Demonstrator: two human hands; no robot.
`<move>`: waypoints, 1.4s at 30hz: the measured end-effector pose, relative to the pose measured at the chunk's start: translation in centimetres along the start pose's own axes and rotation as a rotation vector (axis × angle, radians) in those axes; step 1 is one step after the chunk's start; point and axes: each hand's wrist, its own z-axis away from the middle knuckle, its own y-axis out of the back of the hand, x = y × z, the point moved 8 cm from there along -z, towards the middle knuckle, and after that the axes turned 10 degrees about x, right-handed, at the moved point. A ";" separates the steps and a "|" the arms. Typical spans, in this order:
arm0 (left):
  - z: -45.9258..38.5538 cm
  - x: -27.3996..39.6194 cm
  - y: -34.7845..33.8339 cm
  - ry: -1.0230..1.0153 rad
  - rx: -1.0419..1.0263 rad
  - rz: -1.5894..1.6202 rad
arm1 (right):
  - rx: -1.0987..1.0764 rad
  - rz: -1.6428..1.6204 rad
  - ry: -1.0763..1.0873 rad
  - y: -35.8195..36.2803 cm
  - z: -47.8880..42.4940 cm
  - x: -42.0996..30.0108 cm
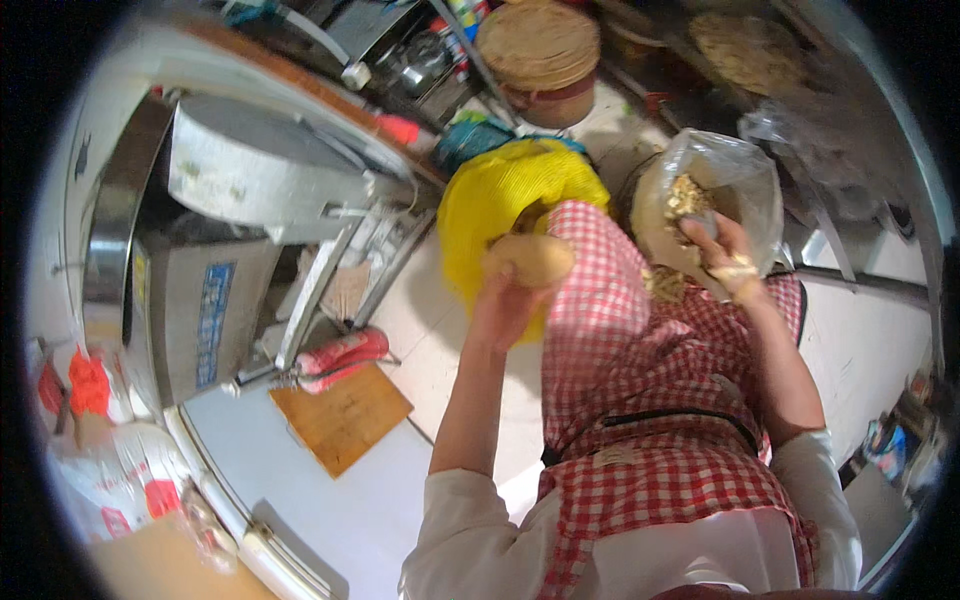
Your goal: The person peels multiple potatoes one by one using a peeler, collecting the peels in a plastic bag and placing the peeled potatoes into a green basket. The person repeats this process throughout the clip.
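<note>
My left hand grips a smooth, oval, yellow-brown thing, likely a potato, over a yellow mesh sack. In my right hand is a small greyish tool, partly hidden by the fingers; its exact kind cannot be told. Pale peelings lie just beyond the right fingers, inside a bin lined with a clear plastic bag. More scraps rest on the red checked apron by the bin's near rim.
A round woven basket with a lid stands beyond the sack. On the left are a large metal pan, a cardboard box and a metal stand. A wooden board lies on a white surface at the lower left.
</note>
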 end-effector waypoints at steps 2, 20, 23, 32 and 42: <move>0.0 -1.6 -4.7 -0.061 -0.164 -0.126 | -0.002 -0.267 -0.106 -1.2 0.2 -2.1; -4.9 -12.8 -19.7 0.026 -0.296 -0.177 | 0.074 -0.748 -0.054 10.4 -2.9 0.1; -5.4 -13.3 -18.8 0.071 -0.214 -0.269 | 0.041 -0.718 -0.047 9.6 -1.1 0.1; -5.7 -13.8 -20.8 -0.046 -0.248 -0.628 | 0.106 -0.437 0.190 9.5 -1.3 1.4; -8.5 -15.1 -17.5 0.122 -0.030 -0.444 | -0.006 -0.728 0.032 8.7 -4.5 5.0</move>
